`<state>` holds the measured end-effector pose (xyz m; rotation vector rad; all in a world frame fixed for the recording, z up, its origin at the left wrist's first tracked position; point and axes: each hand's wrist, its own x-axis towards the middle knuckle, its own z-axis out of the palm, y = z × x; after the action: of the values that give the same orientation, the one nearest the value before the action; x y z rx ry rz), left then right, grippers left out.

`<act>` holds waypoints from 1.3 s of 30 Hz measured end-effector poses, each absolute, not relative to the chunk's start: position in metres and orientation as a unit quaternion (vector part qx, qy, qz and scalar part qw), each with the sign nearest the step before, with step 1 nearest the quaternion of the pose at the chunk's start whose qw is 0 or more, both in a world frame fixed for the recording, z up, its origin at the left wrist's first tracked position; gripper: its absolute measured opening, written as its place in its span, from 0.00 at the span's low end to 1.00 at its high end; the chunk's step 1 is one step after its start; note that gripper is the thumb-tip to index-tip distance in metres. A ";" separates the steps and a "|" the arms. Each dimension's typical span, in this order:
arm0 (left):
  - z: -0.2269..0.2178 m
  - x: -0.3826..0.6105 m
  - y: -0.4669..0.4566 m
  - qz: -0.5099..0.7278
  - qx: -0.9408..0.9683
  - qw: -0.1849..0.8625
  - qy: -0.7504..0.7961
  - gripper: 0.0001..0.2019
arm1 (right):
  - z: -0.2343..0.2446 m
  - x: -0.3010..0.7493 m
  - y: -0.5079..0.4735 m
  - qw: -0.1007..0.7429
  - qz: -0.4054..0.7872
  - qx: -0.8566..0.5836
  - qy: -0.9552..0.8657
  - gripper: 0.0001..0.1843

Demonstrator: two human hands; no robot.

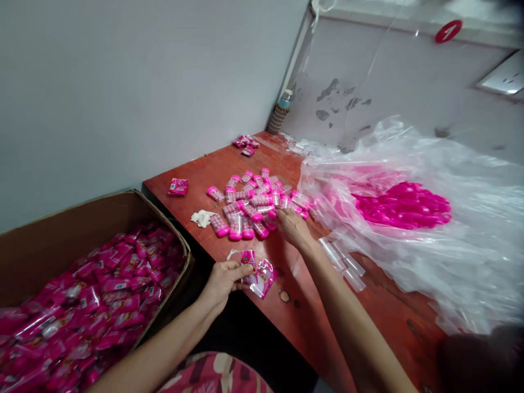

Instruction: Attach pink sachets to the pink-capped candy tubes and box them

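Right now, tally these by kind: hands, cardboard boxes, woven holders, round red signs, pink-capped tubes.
Left hand and right hand: 2
Cardboard box: 1
Woven holder: 1
Round red sign: 1
Pink-capped tubes: over 10, too heaped to count
Total without tubes: 5
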<state>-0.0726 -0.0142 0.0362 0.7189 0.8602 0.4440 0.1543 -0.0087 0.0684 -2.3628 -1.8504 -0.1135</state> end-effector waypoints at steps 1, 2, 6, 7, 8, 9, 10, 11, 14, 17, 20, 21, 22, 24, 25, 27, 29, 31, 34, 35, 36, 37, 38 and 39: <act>0.037 -0.072 -0.013 0.211 0.327 0.827 0.405 0.11 | 0.069 0.153 -0.017 0.071 -0.040 -0.792 -0.605 0.14; 0.037 -0.070 -0.012 0.215 0.313 0.831 0.405 0.11 | 0.069 0.151 -0.027 0.077 -0.037 -0.801 -0.593 0.15; 0.037 -0.064 -0.011 0.238 0.244 0.856 0.388 0.08 | 0.062 0.135 -0.082 0.110 -0.002 -0.843 -0.527 0.18; 0.038 -0.062 -0.011 0.242 0.227 0.862 0.383 0.07 | 0.057 0.129 -0.097 0.101 -0.018 -0.854 -0.510 0.17; 0.038 -0.060 -0.012 0.245 0.213 0.867 0.378 0.06 | 0.052 0.124 -0.111 0.084 -0.048 -0.862 -0.497 0.16; 0.039 -0.058 -0.014 0.244 0.203 0.871 0.375 0.05 | 0.046 0.118 -0.123 0.066 -0.075 -0.864 -0.493 0.16; 0.039 -0.056 -0.015 0.244 0.194 0.874 0.373 0.05 | 0.041 0.114 -0.134 0.049 -0.095 -0.863 -0.494 0.16; 0.040 -0.054 -0.017 0.244 0.187 0.876 0.372 0.04 | 0.035 0.111 -0.143 0.039 -0.103 -0.858 -0.502 0.17; 0.041 -0.048 -0.024 0.247 0.161 0.879 0.375 0.03 | 0.026 0.110 -0.157 0.050 -0.076 -0.856 -0.509 0.19; 0.042 -0.044 -0.029 0.252 0.125 0.877 0.389 0.02 | 0.028 0.113 -0.160 0.104 0.000 -0.873 -0.477 0.16; 0.043 -0.042 -0.033 0.265 0.097 0.869 0.406 0.04 | 0.036 0.100 -0.161 0.237 0.103 -0.860 -0.440 0.14; 0.043 -0.042 -0.033 0.269 0.092 0.867 0.409 0.04 | 0.039 0.090 -0.162 0.305 0.146 -0.844 -0.416 0.15; 0.043 -0.041 -0.034 0.272 0.089 0.866 0.410 0.05 | 0.042 0.078 -0.162 0.378 0.191 -0.821 -0.383 0.15; 0.042 -0.040 -0.035 0.276 0.087 0.865 0.410 0.05 | 0.047 0.052 -0.162 0.493 0.289 -0.756 -0.319 0.15; 0.042 -0.039 -0.036 0.276 0.086 0.865 0.409 0.05 | 0.048 0.040 -0.162 0.526 0.319 -0.729 -0.301 0.15; 0.042 -0.036 -0.038 0.276 0.082 0.869 0.402 0.04 | 0.048 0.023 -0.160 0.553 0.342 -0.704 -0.286 0.14; 0.042 -0.034 -0.041 0.277 0.075 0.876 0.388 0.03 | 0.045 0.014 -0.157 0.556 0.335 -0.706 -0.283 0.14; 0.044 -0.032 -0.045 0.275 0.080 0.881 0.376 0.03 | 0.041 0.011 -0.154 0.558 0.329 -0.711 -0.273 0.14; 0.046 -0.032 -0.049 0.268 0.121 0.888 0.354 0.06 | 0.038 0.012 -0.150 0.577 0.331 -0.702 -0.254 0.13; 0.046 -0.033 -0.051 0.268 0.143 0.889 0.343 0.07 | 0.037 0.012 -0.149 0.584 0.336 -0.696 -0.249 0.13; 0.046 -0.033 -0.051 0.267 0.167 0.890 0.331 0.08 | 0.037 0.012 -0.148 0.593 0.344 -0.687 -0.243 0.13; 0.047 -0.034 -0.051 0.264 0.192 0.889 0.321 0.10 | 0.037 0.013 -0.147 0.601 0.357 -0.675 -0.239 0.14; 0.047 -0.035 -0.051 0.260 0.216 0.886 0.316 0.11 | 0.037 0.013 -0.146 0.607 0.373 -0.661 -0.235 0.14; 0.047 -0.036 -0.050 0.254 0.238 0.883 0.315 0.12 | 0.038 0.013 -0.146 0.613 0.390 -0.646 -0.232 0.14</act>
<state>-0.0358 -0.0500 0.0469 0.4964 0.6555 0.5282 0.0134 -0.1455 0.0375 -1.4908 -0.5361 0.8999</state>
